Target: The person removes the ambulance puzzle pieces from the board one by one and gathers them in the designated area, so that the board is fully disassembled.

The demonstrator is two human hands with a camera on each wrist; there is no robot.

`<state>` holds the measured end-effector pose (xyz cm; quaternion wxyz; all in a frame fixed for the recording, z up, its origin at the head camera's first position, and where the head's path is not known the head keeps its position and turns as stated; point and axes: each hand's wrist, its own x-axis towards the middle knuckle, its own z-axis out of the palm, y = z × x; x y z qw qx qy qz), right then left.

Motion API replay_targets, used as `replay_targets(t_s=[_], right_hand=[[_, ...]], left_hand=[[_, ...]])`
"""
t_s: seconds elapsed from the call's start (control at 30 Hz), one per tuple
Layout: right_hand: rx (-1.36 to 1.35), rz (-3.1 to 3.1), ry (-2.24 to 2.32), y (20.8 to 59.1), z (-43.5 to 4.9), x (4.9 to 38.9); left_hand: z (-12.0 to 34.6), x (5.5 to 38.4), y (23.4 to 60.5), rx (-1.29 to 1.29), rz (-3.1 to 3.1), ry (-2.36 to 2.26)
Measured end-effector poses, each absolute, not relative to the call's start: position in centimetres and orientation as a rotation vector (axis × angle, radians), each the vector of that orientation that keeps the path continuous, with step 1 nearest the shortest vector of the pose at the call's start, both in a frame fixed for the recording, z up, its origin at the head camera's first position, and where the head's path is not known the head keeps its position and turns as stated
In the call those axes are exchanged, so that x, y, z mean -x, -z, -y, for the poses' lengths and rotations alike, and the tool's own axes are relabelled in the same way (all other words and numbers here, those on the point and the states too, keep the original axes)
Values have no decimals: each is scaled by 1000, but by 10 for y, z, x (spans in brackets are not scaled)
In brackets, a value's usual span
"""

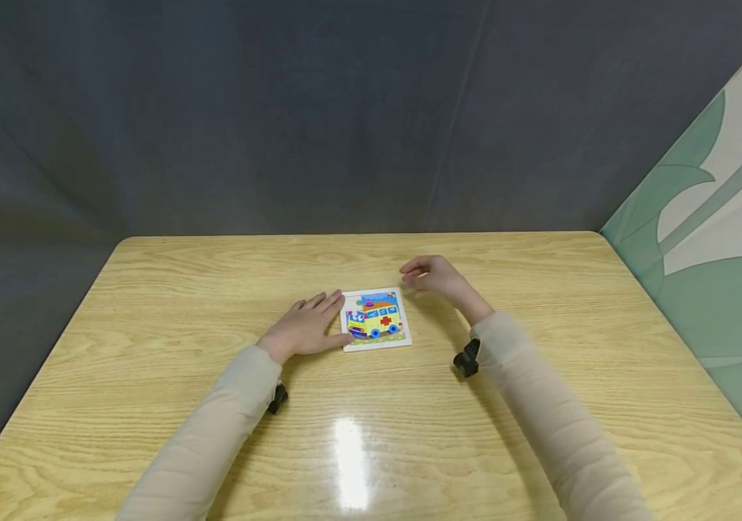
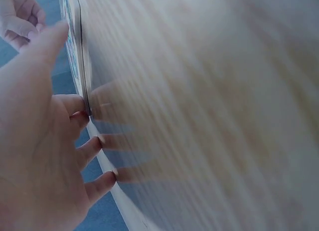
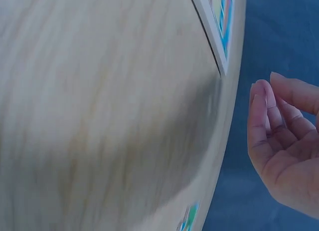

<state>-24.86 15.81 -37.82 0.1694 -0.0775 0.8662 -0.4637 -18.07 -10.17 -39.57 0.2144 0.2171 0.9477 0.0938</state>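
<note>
A jigsaw puzzle with a yellow ambulance picture lies in a white frame on the wooden table. Its upper left corner shows bare white. My left hand lies at the frame's left side, fingers spread, with the thumb over the lower left edge. Seen from the left wrist, the fingertips of that left hand touch down beside the frame. My right hand hovers past the frame's upper right corner. In the right wrist view the right hand has loosely bent fingers, thumb close to the index fingertip, and nothing shows between them.
A small colourful piece lies on the table at the bottom of the right wrist view. The wooden table ends at a dark curtain behind. On the right stands a wall panel with green leaf shapes.
</note>
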Motion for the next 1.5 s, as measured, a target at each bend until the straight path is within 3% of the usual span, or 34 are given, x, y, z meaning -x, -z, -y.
replay_targets(t_s=[0.33,0.6,1.5], right_hand=[[495,-2487,1074,390,-122,244],[562,-2510,893,386,-107,237],[843,-2472,810,389,-104,241]], left_hand=[[102,182,395,-590,-2616,-279],[103,182,395,-594,-2618,-285],[103,182,397,-599,-2626,-297]])
